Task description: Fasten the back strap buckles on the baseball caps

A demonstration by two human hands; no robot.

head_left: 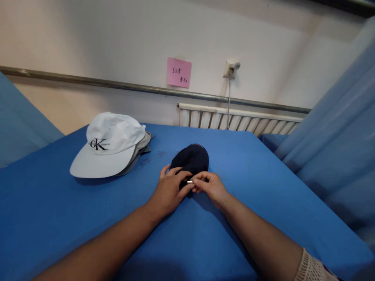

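A dark navy cap (191, 156) lies on the blue-covered table, its strap side toward me. My left hand (170, 189) rests on the cap's near left part, with thumb and fingers closed on its strap. From the right, my right hand (210, 186) pinches the strap's other part near a small shiny metal buckle (190, 182). The buckle sits between the two hands. Fingers cover most of the strap, so its exact path is hidden.
Stacked caps stand at the left, a white cap (113, 136) on top. Behind the blue table (234, 156) are a radiator (240, 119), a metal rail (131, 86), a pink note (179, 72) and a plugged socket (231, 69). Blue curtains (345, 128) hang at both sides.
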